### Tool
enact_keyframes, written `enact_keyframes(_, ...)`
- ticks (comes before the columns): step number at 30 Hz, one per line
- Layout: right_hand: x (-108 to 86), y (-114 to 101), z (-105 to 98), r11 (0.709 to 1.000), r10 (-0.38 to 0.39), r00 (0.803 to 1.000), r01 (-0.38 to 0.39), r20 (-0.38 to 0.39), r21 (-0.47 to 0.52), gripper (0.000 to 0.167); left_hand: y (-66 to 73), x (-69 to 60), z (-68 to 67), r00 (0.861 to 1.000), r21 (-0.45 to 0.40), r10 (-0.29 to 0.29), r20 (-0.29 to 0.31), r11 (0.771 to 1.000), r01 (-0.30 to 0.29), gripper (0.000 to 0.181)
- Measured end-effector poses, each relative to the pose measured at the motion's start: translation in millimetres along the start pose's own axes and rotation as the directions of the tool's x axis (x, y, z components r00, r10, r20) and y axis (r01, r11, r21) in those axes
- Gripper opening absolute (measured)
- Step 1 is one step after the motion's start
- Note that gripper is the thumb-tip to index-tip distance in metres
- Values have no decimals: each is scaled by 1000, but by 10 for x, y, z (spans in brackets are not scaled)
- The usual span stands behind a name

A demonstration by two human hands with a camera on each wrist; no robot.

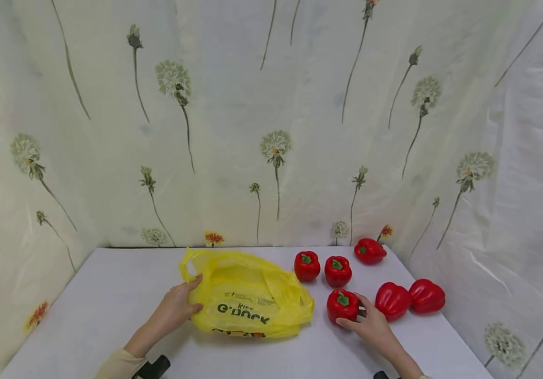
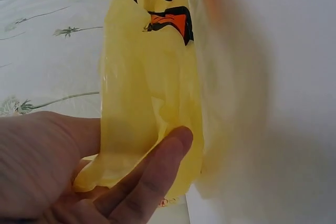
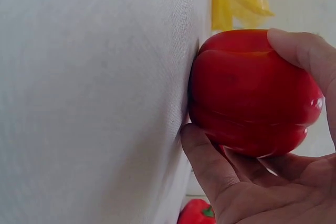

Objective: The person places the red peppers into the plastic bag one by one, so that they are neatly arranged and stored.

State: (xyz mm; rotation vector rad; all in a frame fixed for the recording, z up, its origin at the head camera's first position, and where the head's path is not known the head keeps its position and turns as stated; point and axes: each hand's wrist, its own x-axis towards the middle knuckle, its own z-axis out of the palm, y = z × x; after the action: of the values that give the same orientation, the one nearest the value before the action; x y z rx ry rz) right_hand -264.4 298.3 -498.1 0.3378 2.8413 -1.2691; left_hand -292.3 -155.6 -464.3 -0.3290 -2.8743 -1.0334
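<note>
A yellow plastic bag (image 1: 247, 300) with black lettering lies on the white table. My left hand (image 1: 176, 305) grips its left edge; in the left wrist view the fingers and thumb of the left hand (image 2: 126, 182) are around the thin film of the bag (image 2: 142, 87). To the right of the bag, my right hand (image 1: 373, 326) holds a red bell pepper (image 1: 343, 307) with a green stem. In the right wrist view this pepper (image 3: 252, 95) touches the table surface, with the thumb of the right hand (image 3: 273, 177) on one side and fingers on the other.
Two red peppers (image 1: 307, 266) (image 1: 338, 271) stand behind the held one, and another pepper (image 1: 369, 251) lies near the back edge. Two more peppers (image 1: 393, 301) (image 1: 426, 296) lie to the right of my right hand. A dandelion-patterned curtain (image 1: 224, 131) surrounds the table (image 1: 124, 279).
</note>
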Motion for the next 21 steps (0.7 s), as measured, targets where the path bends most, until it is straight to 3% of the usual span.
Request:
enact_keyframes(4, -1, 9, 9, 1000, 0, 1000, 0, 1, 1, 116, 2, -26, 13, 1000, -53, -1, 6, 999, 1, 71)
enact_keyframes(21, 24, 45, 3, 1000, -2, 1000, 1, 19, 15, 118, 56, -64, 12, 999, -96, 14, 35, 995, -11, 69)
